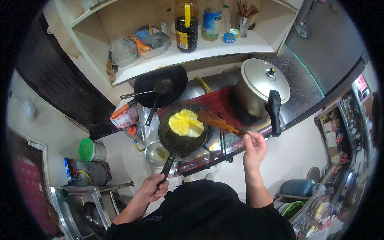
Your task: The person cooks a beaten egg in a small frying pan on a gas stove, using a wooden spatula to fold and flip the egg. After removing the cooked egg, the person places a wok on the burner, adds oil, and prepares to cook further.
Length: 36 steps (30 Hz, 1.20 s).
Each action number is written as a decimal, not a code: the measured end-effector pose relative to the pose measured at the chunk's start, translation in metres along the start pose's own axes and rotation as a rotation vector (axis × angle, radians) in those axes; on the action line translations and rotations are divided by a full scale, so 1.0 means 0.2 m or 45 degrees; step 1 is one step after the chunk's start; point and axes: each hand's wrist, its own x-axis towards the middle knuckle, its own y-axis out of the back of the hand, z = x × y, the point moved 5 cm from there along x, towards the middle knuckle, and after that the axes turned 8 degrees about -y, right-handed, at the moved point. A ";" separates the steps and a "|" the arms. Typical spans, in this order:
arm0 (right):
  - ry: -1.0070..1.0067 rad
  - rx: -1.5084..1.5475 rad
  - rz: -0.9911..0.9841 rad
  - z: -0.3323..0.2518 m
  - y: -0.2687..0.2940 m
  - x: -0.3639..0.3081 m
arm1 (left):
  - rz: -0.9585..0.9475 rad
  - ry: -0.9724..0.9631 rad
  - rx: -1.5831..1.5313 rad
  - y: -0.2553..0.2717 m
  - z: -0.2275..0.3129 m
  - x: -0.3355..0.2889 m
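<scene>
My left hand (155, 187) is closed round the black handle of a dark frying pan (180, 147) on the red stove top (218, 105). A yellow egg sheet (185, 123), thin and uneven at its rim, lies in the pan. With my right hand (255, 146) I grip the end of a brown wooden spatula (221, 121). Its broad blade reaches over the pan's right rim, at the right side of the egg; whether it touches the egg I cannot tell. Beside the pan's handle stands a metal bowl (151, 157) with some yellowish residue inside.
A large lidded pressure cooker (256, 90) stands right of the pan, its black handle jutting toward me. Behind the pan sits a black wok (178, 78) with a ladle (163, 87). Black chopsticks (223, 144) lie right of the pan. The shelf above holds a dark sauce bottle (186, 34).
</scene>
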 end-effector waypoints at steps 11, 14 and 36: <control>-0.051 0.055 -0.016 0.06 0.03 -0.01 | -0.185 -0.102 -0.135 0.18 -0.13 -0.03; -0.054 0.062 0.000 0.07 0.05 -0.01 | -0.089 -0.061 -0.109 0.11 -0.08 -0.04; 0.043 0.156 -0.085 -0.03 0.06 0.06 | 0.041 -0.030 0.071 0.00 -0.03 -0.08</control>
